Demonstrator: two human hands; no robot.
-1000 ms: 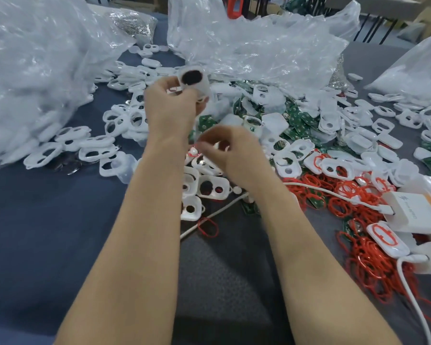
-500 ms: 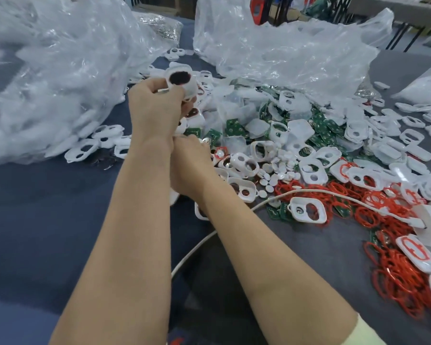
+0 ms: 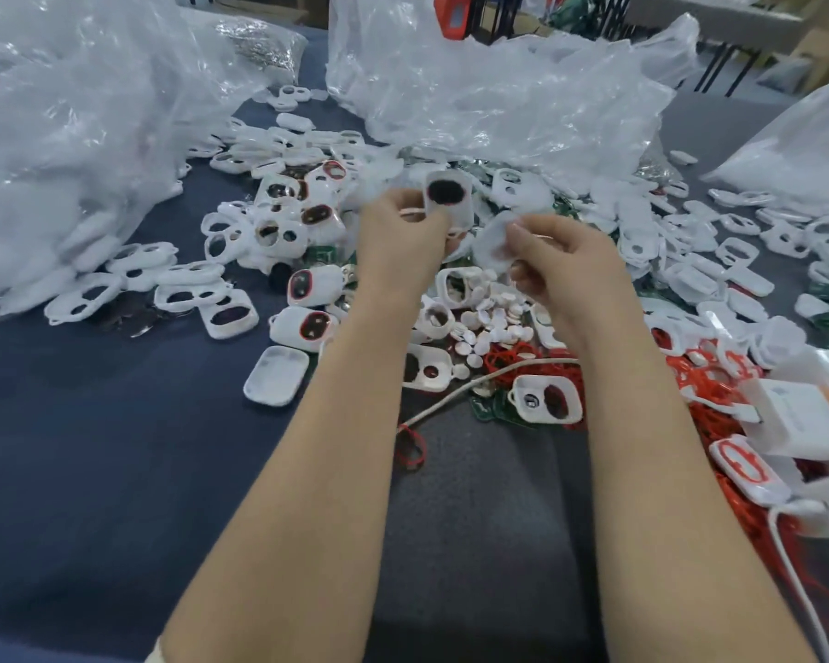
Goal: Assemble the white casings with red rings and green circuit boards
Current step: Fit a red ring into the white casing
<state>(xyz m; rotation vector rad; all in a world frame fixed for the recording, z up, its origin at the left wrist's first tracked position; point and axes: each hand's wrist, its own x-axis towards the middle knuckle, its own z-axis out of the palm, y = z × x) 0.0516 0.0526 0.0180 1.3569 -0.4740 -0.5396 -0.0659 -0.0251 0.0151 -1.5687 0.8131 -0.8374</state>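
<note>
One white oval-windowed plastic casing [image 3: 448, 198] raised above the heap of small white discs [image 3: 491, 323], probably for fitting.

Pinched in left hand [image 3: 403, 232], window turned toward the eyes; right hand [image 3: 560, 260] curled round one pale round piece [image 3: 493, 241] alongside. Around the discs: loose casings beyond counting, tangled red rubber rings [image 3: 503, 357], half-buried green circuit boards [image 3: 484, 408].

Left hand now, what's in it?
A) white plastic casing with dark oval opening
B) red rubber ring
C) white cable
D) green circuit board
A: the left hand pinches a white plastic casing with a dark oval opening; the right hand holds a blurred white round piece.
</note>
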